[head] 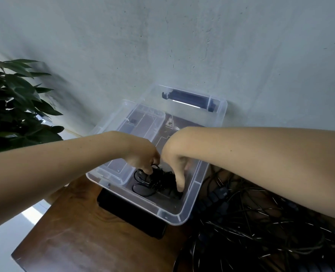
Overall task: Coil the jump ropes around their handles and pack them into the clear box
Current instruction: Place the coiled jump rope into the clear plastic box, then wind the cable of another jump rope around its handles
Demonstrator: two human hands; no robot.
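I am pinning the coiled jump rope (159,181) inside the clear box (172,219), its length lying between my hands: left hand (143,160) pinching a loop, right hand (174,160) pressing straight-fingered on the nearer end

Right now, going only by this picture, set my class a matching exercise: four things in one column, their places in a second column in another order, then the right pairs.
Things:
1. coiled jump rope
2. loose ropes
3. lid
4. plant

Places:
A. at the left edge of the view
B. inside the clear box
C. propped against the wall behind the box
D. heaped on the table, right of the box

Pairs: 1-B, 2-D, 3-C, 4-A
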